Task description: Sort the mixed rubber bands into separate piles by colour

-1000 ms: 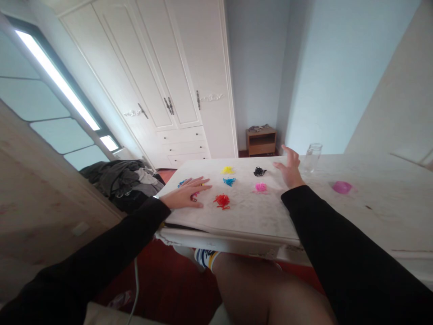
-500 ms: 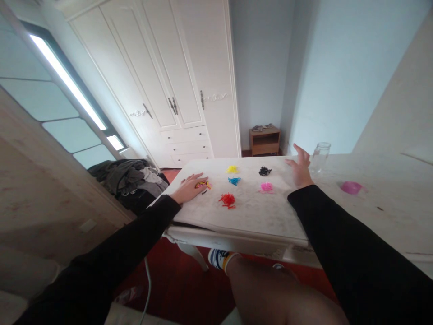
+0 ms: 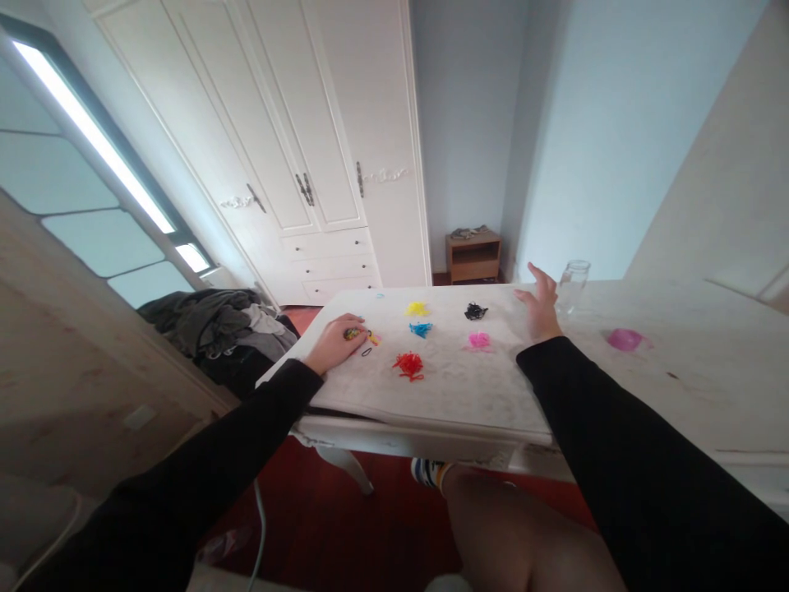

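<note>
My left hand (image 3: pixel 336 342) rests at the left end of the white table, its fingers curled around a small mixed-colour pile of rubber bands (image 3: pixel 354 334). A few loose bands stick out past the fingertips, and a black rubber band (image 3: pixel 367 352) lies just below them. To the right are sorted heaps: yellow bands (image 3: pixel 417 309), blue bands (image 3: pixel 421 330), red bands (image 3: pixel 409 366), black bands (image 3: pixel 475 312) and pink bands (image 3: pixel 479 340). My right hand (image 3: pixel 540 309) is raised at the far side, fingers apart and holding nothing, beside a clear glass jar (image 3: pixel 574 286).
A pink translucent dish-like piece (image 3: pixel 625 339) lies on the right part of the table (image 3: pixel 481 403). A small dark mark or item (image 3: pixel 672 376) is near it. Beyond the table stand a white wardrobe (image 3: pixel 333 99) and a small wooden nightstand (image 3: pixel 473 256). Dark clothes (image 3: pixel 209 325) are heaped at left.
My left hand has gone from lying flat over the mixed bands to curled fingers around them. A light-blue bit now shows near the table's far left edge. My right hand keeps its pose.
</note>
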The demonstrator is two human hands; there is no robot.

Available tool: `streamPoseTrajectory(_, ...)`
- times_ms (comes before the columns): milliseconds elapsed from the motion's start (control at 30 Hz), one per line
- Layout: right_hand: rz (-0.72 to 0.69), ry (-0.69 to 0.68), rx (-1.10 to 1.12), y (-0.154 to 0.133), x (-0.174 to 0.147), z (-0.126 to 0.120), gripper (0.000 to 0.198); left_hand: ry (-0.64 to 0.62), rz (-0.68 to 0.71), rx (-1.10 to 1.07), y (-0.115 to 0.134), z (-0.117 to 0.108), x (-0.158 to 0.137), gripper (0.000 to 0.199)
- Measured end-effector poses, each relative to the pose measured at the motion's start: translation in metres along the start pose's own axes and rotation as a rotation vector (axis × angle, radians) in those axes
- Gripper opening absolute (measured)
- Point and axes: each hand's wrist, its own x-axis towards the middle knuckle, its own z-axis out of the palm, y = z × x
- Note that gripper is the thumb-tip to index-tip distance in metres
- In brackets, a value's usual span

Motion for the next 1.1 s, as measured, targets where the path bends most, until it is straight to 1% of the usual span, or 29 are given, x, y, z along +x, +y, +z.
streamPoseTrajectory(100,-0.011,0.016,0.005,-0.001,-0.002,-0.001,0.068,0.033,-0.021,0.014,0.004,-0.006,0.004,0.032)
streamPoseTrajectory(200,-0.02,0.018,0.002,-0.002,-0.003,-0.002,0.066,0.005,-0.089,-0.011,0.0,-0.012,0.022,0.038)
streamPoseTrajectory(233,-0.019,0.013,0.002,-0.002,-0.003,-0.002,0.065,-0.033,-0.12,-0.011,-0.003,-0.013,0.033,0.04)
streamPoseTrajectory(300,-0.009,0.005,0.005,-0.001,-0.003,-0.001,0.065,-0.167,-0.162,0.064,-0.01,-0.013,0.06,0.042)
streamPoseTrajectory(433,0.01,0.021,0.015,-0.001,-0.002,-0.002,0.065,-0.298,-0.181,0.123,-0.023,0.002,0.116,0.036)
streamPoseTrajectory(500,0.011,0.022,0.017,-0.001,-0.003,-0.003,0.065,-0.373,-0.171,0.13,-0.027,0.013,0.135,0.034)
streamPoseTrajectory(600,0.024,0.018,0.03,-0.002,-0.003,-0.004,0.064,-0.439,-0.163,0.142,-0.032,0.028,0.15,0.035)
streamPoseTrajectory(700,0.04,0.026,0.044,-0.001,-0.004,-0.004,0.061,-0.443,-0.16,0.164,-0.039,0.034,0.152,0.035)
streamPoseTrajectory(767,0.045,0.021,0.053,-0.001,-0.004,-0.004,0.059,-0.433,-0.152,0.175,-0.043,0.031,0.149,0.032)
streamPoseTrajectory(900,0.049,0.01,0.066,-0.001,-0.004,-0.003,0.055,-0.429,-0.111,0.168,-0.044,0.007,0.134,0.032)
streamPoseTrajectory(1100,0.032,0.01,0.069,-0.006,-0.007,-0.002,0.045,-0.459,-0.059,0.17,-0.031,-0.035,0.099,0.034)
